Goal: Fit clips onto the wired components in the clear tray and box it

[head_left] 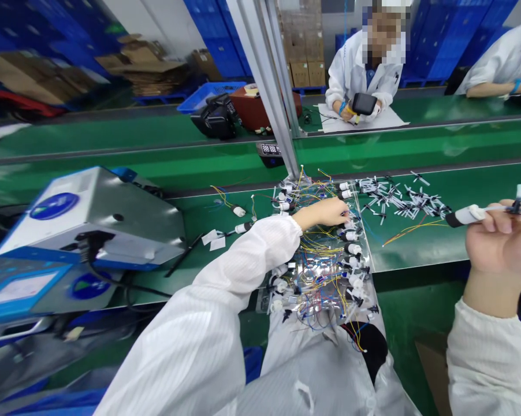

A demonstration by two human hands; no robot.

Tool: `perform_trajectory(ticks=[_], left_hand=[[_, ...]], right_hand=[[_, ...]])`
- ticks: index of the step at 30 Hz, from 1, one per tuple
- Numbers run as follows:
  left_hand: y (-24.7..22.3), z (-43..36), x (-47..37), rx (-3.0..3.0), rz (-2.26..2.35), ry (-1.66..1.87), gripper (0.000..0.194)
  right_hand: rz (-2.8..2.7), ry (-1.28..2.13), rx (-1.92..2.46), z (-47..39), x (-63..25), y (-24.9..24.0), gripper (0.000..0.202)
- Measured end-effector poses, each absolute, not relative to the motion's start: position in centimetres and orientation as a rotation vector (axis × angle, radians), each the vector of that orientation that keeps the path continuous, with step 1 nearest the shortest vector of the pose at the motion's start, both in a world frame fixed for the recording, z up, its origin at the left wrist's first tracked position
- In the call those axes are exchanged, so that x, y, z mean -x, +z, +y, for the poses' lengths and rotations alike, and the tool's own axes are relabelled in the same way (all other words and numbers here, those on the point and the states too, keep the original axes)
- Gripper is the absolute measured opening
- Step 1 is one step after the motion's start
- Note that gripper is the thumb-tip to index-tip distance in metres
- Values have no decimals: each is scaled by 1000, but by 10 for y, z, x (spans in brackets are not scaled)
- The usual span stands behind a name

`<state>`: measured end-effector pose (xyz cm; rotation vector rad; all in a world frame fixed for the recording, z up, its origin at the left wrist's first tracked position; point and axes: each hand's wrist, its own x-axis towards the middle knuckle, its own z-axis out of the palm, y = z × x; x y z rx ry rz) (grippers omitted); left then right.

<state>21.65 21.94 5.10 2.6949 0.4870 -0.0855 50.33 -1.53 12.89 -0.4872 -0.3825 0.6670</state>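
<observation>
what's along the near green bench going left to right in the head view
boxy machine, white slips, left hand, pile of black-and-white pieces, right hand holding a black-capped white part

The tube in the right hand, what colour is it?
The tube in the right hand is white with a black end, clearest in the head view.

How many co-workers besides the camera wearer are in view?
2: one person in white behind the far green bench, hands at a black device, and a second person farther right, partly cut off by the picture's edge.
</observation>
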Motion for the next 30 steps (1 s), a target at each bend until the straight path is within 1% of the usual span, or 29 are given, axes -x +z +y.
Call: perform_trajectory(ticks=[3, 7, 9, 12, 15, 18, 19, 21, 23, 27, 29, 30], left_hand=[[51, 211, -219, -2689, 444, -134, 31], [43, 209, -218, -2733, 490, -110, 29], [39, 212, -213, -2698, 465, -100, 30], [36, 215, -201, -2600, 387, -45, 37], [45, 214, -188, -2511, 476, 53, 47], [70, 211, -172, -2350, 491, 193, 45], [82, 210, -165, -2278, 474, 274, 41], [108, 210, -146, -2119, 473, 519, 32], [132, 215, -122, -1950, 538, 852, 32], [162, 232, -67, -1653, 613, 1630, 35], [163, 239, -44, -1520, 624, 1879, 31], [159, 242, -35, -1461, 646, 1940, 29]], right_hand=[[-413, 686, 494, -15, -502, 127, 30], [-463, 644, 540, -15, -501, 127, 34], [-471, 626, 578, -16, -500, 127, 32], [-499, 622, 631, -19, -500, 128, 26], [-527, 622, 638, -22, -506, 128, 22], [-534, 615, 596, -22, -518, 131, 18], [-528, 609, 561, -20, -524, 132, 18], [-509, 610, 468, -14, -533, 136, 29], [-503, 623, 398, -1, -538, 139, 34], [-596, 711, 532, 45, -515, 129, 27], [-650, 768, 635, 73, -489, 112, 23], [-669, 799, 684, 87, -475, 99, 23]])
